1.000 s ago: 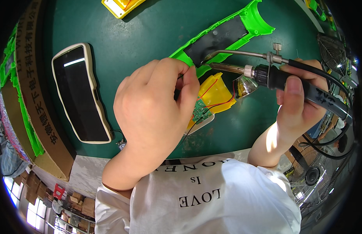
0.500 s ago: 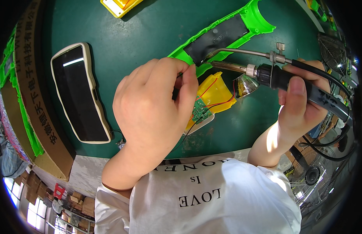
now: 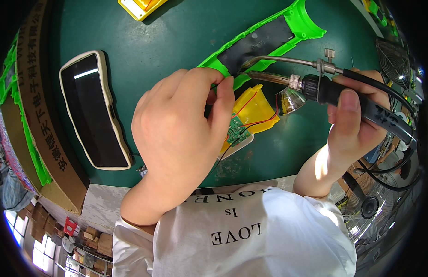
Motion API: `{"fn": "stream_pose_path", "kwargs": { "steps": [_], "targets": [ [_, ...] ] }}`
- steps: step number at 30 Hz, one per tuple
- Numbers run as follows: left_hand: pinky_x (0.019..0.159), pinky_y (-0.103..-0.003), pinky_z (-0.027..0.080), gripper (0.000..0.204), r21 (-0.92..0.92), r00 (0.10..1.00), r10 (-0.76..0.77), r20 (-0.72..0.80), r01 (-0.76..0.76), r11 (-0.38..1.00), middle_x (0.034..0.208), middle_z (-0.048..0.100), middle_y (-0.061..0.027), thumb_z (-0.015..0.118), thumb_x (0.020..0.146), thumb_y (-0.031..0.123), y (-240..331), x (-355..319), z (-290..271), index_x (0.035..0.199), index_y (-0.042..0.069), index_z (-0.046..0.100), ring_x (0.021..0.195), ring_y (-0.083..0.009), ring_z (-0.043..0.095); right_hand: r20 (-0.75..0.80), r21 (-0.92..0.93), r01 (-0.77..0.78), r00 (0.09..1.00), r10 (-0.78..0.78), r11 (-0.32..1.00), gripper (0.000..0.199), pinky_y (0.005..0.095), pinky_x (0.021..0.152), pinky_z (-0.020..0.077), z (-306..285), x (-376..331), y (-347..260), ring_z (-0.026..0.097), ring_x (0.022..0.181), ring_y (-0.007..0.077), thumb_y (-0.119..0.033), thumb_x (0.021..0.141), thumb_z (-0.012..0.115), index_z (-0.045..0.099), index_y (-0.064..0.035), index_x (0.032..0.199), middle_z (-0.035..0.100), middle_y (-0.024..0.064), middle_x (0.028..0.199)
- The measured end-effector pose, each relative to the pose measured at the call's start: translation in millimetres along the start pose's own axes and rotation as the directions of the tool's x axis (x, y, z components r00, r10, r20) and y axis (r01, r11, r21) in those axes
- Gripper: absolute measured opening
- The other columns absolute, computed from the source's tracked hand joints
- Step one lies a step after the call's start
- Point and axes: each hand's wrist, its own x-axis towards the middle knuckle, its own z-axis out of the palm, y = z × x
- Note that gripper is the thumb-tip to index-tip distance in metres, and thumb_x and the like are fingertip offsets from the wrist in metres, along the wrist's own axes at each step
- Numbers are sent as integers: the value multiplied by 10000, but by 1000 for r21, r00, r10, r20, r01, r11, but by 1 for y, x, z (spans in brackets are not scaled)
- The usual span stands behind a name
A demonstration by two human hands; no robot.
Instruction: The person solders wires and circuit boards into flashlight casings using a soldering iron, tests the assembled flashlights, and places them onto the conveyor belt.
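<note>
My right hand [image 3: 354,108] is wrapped round the black handle of a soldering iron [image 3: 329,92], which has a metal solder-feed tube [image 3: 283,60] clamped above it. The iron's tip points left, close to the near end of a green plastic shell [image 3: 301,23] with a black panel inside. My left hand [image 3: 181,115] is closed in a pinch at that end; what its fingertips hold is hidden. Just right of that hand lies a yellow plastic piece [image 3: 258,108] with a green circuit board [image 3: 237,129], red and black wires and a shiny reflector cup [image 3: 291,100].
A phone in a pale case [image 3: 96,111] lies on the green table at the left, beside a cardboard box [image 3: 62,138]. Another yellow part [image 3: 142,7] sits at the far edge. The iron's black cable [image 3: 394,184] loops at the right near a fan [image 3: 368,207].
The soldering iron and my right hand have shifted very slightly left. My left hand keeps its pinch in nearly the same place.
</note>
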Motion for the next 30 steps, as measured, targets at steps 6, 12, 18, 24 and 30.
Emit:
{"fn": "stream_pose_path", "kwargs": {
  "steps": [6, 12, 18, 24, 30],
  "targets": [
    [499, -230, 414, 79, 102, 998, 2, 61, -8, 995, 624, 558, -59, 664, 722, 55, 9, 2, -5, 758, 8, 611, 528, -122, 541, 1, -32, -66, 998, 66, 997, 198, 166, 394, 289, -8, -3, -2, 395, 426, 47, -111, 809, 537, 546, 85, 826, 537, 104, 812],
    [516, -271, 418, 73, 258, 987, -20, 162, -22, 966, 634, 547, -76, 651, 727, 69, 17, 3, -17, 759, 19, 609, 544, -175, 543, -19, -45, -55, 998, 54, 997, 204, 168, 373, 282, -7, -3, -1, 393, 422, 54, -112, 798, 531, 544, 91, 818, 531, 115, 813],
    [532, -286, 411, 61, 242, 983, 33, 183, -78, 967, 659, 524, -79, 645, 721, 45, 12, 5, -16, 754, 23, 600, 590, -199, 536, -45, 10, -57, 997, 57, 998, 226, 168, 360, 278, -7, -3, -1, 377, 414, 56, -128, 778, 536, 538, 95, 815, 527, 119, 804],
    [559, -311, 401, 107, 165, 984, 141, 113, -158, 973, 697, 481, -86, 665, 678, 9, 5, 7, -13, 748, 21, 586, 630, -224, 508, -46, 23, -76, 996, 77, 997, 242, 163, 373, 276, -5, -3, -1, 369, 413, 50, -148, 774, 546, 539, 91, 812, 519, 108, 783],
    [557, -311, 391, 116, 131, 983, 140, 123, -156, 979, 687, 464, -87, 672, 670, 14, 2, 8, -12, 746, 19, 585, 629, -228, 492, -34, 49, -70, 997, 71, 996, 237, 165, 375, 276, -3, -3, -1, 361, 414, 40, -148, 772, 542, 539, 87, 807, 510, 94, 764]
  ]
}}
